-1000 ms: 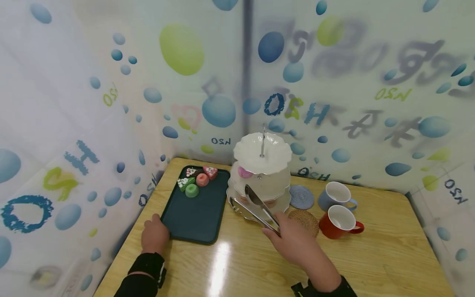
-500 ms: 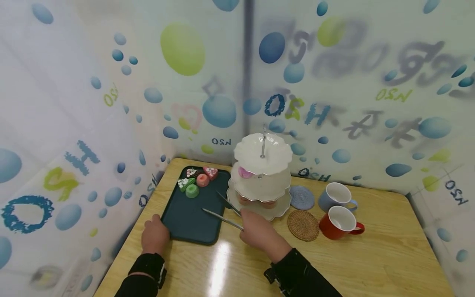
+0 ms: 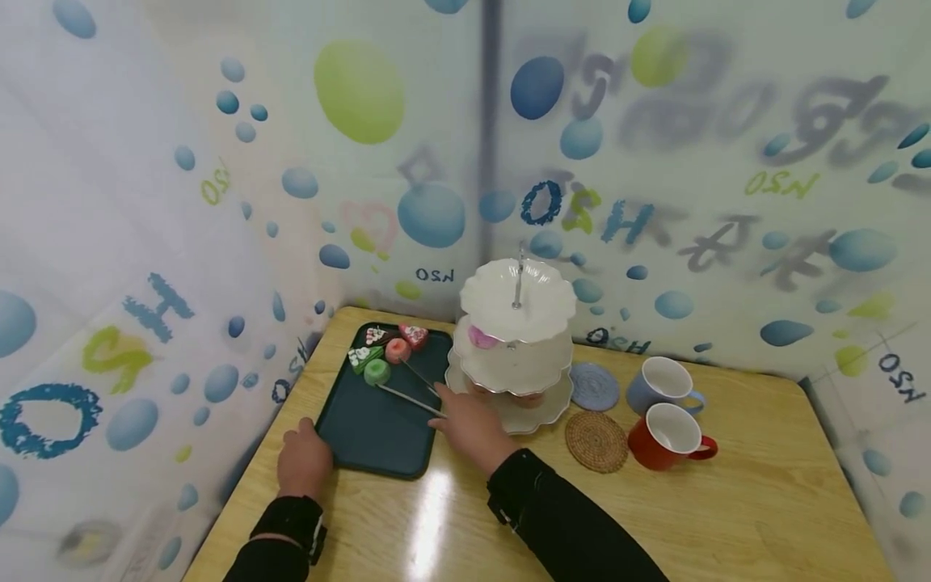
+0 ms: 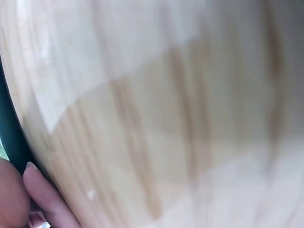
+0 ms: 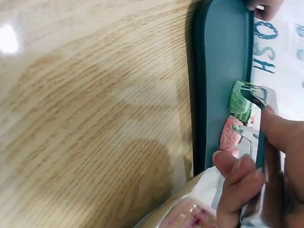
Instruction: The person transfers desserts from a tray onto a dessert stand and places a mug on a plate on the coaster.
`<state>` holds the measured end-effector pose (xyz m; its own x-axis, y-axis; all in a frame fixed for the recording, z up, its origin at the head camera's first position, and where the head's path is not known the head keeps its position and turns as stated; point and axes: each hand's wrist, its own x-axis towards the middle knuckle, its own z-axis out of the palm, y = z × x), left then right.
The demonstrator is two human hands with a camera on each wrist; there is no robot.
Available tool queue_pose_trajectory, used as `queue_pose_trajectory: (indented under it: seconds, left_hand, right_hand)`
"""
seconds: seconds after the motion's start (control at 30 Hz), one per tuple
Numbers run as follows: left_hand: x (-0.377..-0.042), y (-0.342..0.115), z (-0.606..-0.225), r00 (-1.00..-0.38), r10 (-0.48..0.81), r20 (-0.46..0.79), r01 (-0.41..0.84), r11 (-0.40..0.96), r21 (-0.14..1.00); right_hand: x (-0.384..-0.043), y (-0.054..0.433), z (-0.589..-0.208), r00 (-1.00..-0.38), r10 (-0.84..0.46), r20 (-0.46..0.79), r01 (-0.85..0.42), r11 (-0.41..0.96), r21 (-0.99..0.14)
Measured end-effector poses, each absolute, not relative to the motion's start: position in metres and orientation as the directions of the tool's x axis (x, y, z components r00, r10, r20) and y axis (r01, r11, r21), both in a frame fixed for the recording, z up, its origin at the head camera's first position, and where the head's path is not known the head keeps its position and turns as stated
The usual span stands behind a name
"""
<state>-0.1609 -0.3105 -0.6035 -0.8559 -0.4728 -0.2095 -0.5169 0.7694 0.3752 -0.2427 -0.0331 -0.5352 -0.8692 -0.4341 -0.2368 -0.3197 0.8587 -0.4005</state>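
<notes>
Above the dark green tray, metal tongs, grasped in the fingers of the right hand at the tray's right edge, probably for control of both arms with no touch on the food. Arms spread, likely to leave room for a cake between them. Tips close to the round green cake and round pink cake; contact impossible to tell. Long axis slanting from the hand up and leftward, tips pointing away from the person, at the cakes clustered in the tray's far end. At the near left corner, fingers of the left hand curled at the rim, seemingly pinching it, presumably against sliding on the table. For the tray, a near-to-far long axis, leaning slightly right. Just right of it, a tiered stand; farther right, a red mug and blue mug, handles pointing right.
</notes>
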Motion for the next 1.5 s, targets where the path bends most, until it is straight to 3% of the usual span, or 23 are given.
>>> queue_pose_trajectory:
  seconds: [0.23, 0.53, 0.8, 1.5]
  left_hand:
    - [-0.160, -0.310, -0.600, -0.860, -0.456, -0.228, -0.510, 0.771, 0.381]
    - [-0.161, -0.311, -0.606, -0.860, -0.457, -0.227, -0.511, 0.768, 0.386]
    - [-0.159, -0.309, -0.598, -0.860, -0.459, -0.223, -0.511, 0.768, 0.386]
    - [-0.161, -0.309, -0.597, -0.853, -0.478, -0.209, -0.521, 0.763, 0.383]
  right_hand:
    - [-0.254, -0.051, -0.538, -0.855, -0.460, -0.240, -0.365, 0.862, -0.353]
    - [-0.264, -0.072, -0.545, -0.841, -0.490, -0.230, -0.364, 0.827, -0.429]
    - [-0.265, -0.087, -0.543, -0.834, -0.512, -0.206, -0.431, 0.837, -0.338]
    - [-0.256, -0.072, -0.549, -0.844, -0.525, -0.110, -0.459, 0.813, -0.358]
